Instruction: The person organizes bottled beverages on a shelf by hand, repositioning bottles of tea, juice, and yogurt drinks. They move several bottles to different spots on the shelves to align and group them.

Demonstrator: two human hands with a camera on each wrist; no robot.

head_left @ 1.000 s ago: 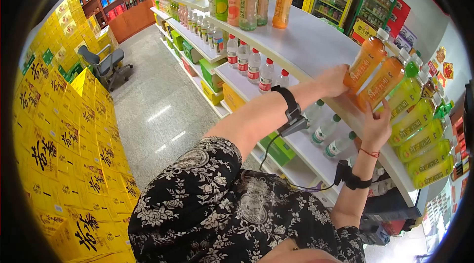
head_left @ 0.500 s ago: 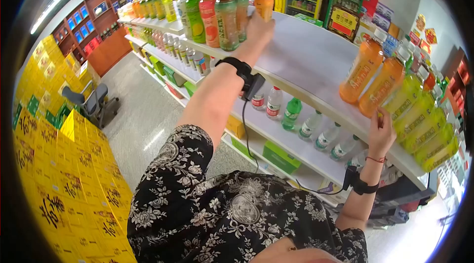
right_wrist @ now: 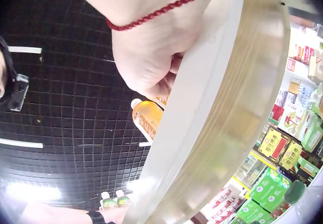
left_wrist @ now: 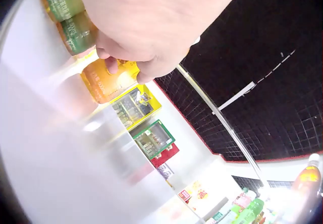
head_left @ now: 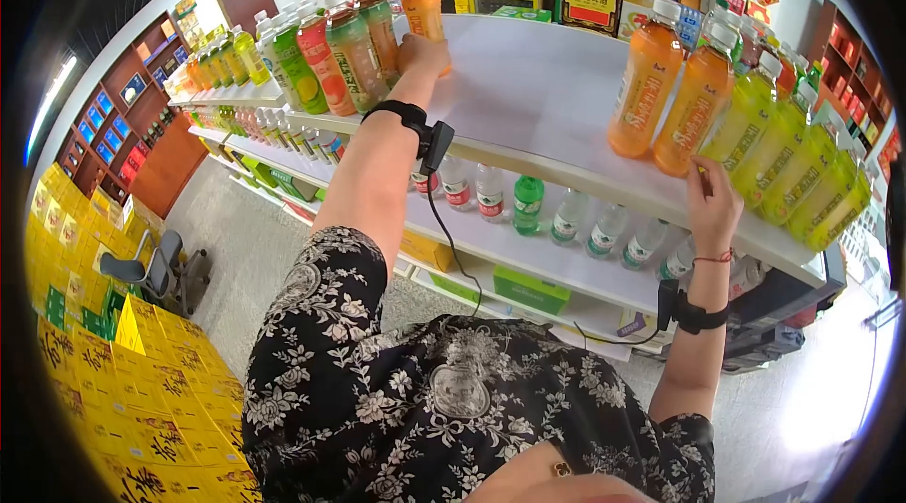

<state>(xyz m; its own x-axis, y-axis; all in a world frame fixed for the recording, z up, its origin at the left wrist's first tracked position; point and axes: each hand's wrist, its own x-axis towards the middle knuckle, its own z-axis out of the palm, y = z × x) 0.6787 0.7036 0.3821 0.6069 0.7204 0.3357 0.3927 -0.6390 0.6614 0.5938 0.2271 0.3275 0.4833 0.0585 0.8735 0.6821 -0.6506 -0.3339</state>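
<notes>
Moved: a second ago I had the left hand (head_left: 425, 55) by the pair of orange bottles (head_left: 645, 88); now it is across the top shelf (head_left: 538, 78), at the lone orange bottle (head_left: 422, 8).
Left grip: fingers curled round the lone orange bottle, which stands upright on the top shelf just beside the mixed row (head_left: 321, 55).
Right grip: the right hand (head_left: 714, 206) has stayed at the base of the pair's nearer bottle, fingers bent; I cannot tell whether they pinch it.
Hidden from me: in my right wrist view the shelf edge (right_wrist: 199, 98) covers the right fingertips; in my left wrist view the left hand covers most of the lone orange bottle's upper part.
Hard to read: glare washes out the shelf surface in the left wrist view.
Top-shelf bottles: the orange ones hold orange drink; the yellow-green bottles (head_left: 785, 159) beside the pair look yellow-green throughout.
Lower-shelf bottles: clear bottles (head_left: 604, 234) with see-through contents, beside a green bottle (head_left: 528, 206).
</notes>
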